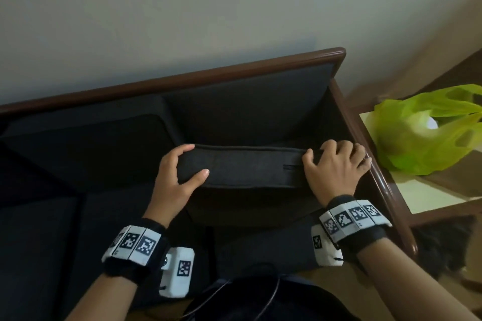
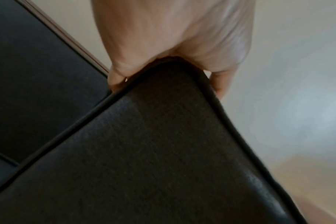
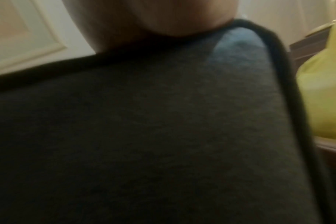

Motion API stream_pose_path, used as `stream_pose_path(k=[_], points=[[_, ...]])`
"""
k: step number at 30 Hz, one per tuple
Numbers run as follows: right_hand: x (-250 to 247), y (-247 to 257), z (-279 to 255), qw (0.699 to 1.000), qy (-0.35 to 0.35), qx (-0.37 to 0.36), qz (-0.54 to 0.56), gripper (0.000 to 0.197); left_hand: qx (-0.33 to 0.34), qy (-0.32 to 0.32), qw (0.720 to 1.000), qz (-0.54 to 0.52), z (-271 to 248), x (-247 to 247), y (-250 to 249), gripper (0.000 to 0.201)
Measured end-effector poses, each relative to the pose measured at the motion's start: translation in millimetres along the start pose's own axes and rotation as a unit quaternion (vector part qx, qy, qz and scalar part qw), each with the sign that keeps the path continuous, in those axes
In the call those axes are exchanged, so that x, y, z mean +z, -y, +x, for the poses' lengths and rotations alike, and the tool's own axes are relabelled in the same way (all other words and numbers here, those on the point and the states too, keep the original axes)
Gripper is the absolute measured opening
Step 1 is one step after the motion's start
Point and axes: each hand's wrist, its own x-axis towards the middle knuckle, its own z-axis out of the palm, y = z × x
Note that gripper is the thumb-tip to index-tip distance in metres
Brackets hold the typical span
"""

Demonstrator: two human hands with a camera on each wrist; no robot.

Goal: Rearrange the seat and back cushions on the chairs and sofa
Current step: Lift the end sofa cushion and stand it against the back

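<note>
Both hands — left hand (image 1: 180,177), right hand (image 1: 335,168) — grip a dark grey piped fabric cushion (image 1: 245,168); a crumpled lime-green plastic bag (image 1: 417,138) on the bench (image 1: 427,197) holds something white.

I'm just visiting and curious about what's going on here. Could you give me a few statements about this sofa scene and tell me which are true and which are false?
1. Both hands hold the same dark cushion. True: the left hand grips its left end and the right hand grips its right end.
2. The cushion lies flat on the seat. False: it is held up on edge, its narrow side facing the head camera.
3. A green plastic bag sits on the side table to the right of the sofa. True.
4. The sofa frame is white metal. False: it is dark brown wood.
5. The right hand rests open on the armrest. False: its fingers curl over the cushion's end.
</note>
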Motion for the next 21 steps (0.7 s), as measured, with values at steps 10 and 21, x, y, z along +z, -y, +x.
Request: stream_pose_path(k=[10, 21], points=[[-18, 34, -53, 0.962, 0.015, -0.239, 0.131, 0.066, 0.098, 0.244, 0.961, -0.087, -14, 33, -36, 0.117], [-30, -41, -52, 0.954, -0.051, -0.214, 0.205, 0.045, 0.069, 0.251, 0.946, 0.194, 4, 93, 25, 0.131]])
